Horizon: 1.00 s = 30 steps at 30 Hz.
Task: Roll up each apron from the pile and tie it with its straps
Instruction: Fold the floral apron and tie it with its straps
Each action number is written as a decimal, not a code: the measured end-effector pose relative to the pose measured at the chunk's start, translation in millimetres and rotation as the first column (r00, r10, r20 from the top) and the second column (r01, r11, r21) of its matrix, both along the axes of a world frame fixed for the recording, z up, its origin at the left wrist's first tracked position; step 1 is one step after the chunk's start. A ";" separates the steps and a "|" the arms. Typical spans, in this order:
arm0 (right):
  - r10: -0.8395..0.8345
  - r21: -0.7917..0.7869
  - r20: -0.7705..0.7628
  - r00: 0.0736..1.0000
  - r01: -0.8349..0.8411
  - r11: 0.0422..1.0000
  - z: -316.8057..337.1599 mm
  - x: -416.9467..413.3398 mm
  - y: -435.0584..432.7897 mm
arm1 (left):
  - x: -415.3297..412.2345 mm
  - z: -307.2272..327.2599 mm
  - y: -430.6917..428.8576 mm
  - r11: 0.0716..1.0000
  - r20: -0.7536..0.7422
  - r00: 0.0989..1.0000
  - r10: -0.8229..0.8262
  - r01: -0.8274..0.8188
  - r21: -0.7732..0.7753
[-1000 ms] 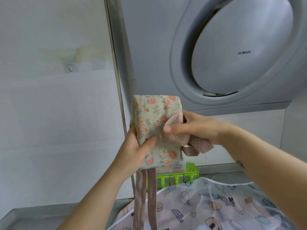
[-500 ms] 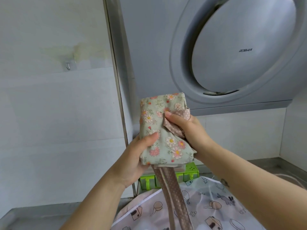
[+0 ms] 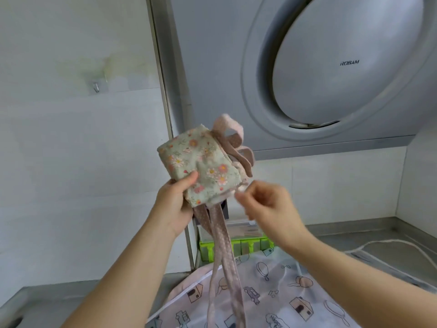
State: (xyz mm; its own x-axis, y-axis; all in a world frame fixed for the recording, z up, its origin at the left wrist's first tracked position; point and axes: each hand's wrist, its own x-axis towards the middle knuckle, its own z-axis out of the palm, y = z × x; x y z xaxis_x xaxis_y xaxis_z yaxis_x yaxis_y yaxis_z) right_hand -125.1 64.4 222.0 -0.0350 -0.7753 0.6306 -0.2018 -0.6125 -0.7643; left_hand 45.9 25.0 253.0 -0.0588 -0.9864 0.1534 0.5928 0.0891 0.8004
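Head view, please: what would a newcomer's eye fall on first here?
The rolled flowered apron, held up mid-frame by the left hand, straps dangling below it. The right hand pinches its lower corner. Behind, upper right, looms a big round grey hood.

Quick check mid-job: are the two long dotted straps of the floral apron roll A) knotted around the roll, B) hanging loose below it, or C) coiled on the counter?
B: the dotted straps hang free from under the floral apron roll, which the left hand holds up; no strap crosses its visible face.
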 end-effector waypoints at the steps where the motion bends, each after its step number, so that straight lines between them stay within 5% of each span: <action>1: 0.010 0.098 -0.074 0.997 -0.003 0.995 -9.6 2.9 -4.3 | 0.3 0.2 -0.9 0.999 -0.011 0.999 -0.046 0.046 0.017; 3: 0.051 0.283 -0.149 0.987 -0.007 0.959 -15.4 4.2 -14.3 | -0.5 1.4 -0.1 0.995 -0.020 0.995 -0.098 0.098 0.030; 6: 0.361 0.482 -0.009 0.933 -0.312 0.819 -15.2 3.8 -25.7 | -2.1 1.2 2.9 0.989 -0.018 0.989 -0.144 0.144 0.029; 11: 0.483 0.502 -0.004 0.876 -0.416 0.758 -18.3 5.8 -28.0 | 2.8 1.1 4.7 0.984 -0.007 0.984 -0.177 0.177 -0.027; 16: 0.510 0.545 0.010 0.860 -0.432 0.719 -5.4 -2.3 -14.3 | 20.1 -8.2 -2.7 0.983 0.123 0.989 0.078 -0.056 -0.172; 21: 0.539 0.532 0.275 0.796 -0.593 0.604 29.1 -7.7 1.6 | 24.6 -24.8 -5.3 0.895 0.388 0.865 0.318 -0.140 -0.423; 25: 0.510 0.464 0.212 0.833 -0.545 0.698 58.1 -14.9 4.9 | 20.4 -24.1 -3.2 0.843 0.570 0.704 0.423 -0.075 -0.533; 30: 0.435 0.368 -0.017 0.900 -0.399 0.840 83.5 -18.7 9.7 | 11.6 -25.4 -0.2 0.845 0.625 0.681 0.381 0.018 -0.534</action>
State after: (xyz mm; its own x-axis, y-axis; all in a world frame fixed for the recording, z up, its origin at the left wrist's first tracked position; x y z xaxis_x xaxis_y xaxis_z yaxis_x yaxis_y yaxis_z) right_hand -143.8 74.1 305.5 0.3881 -0.8709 0.3017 -0.0705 -0.3544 -0.9324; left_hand 57.5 24.8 227.6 -0.1697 -0.7985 0.5776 -0.1801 0.6014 0.7784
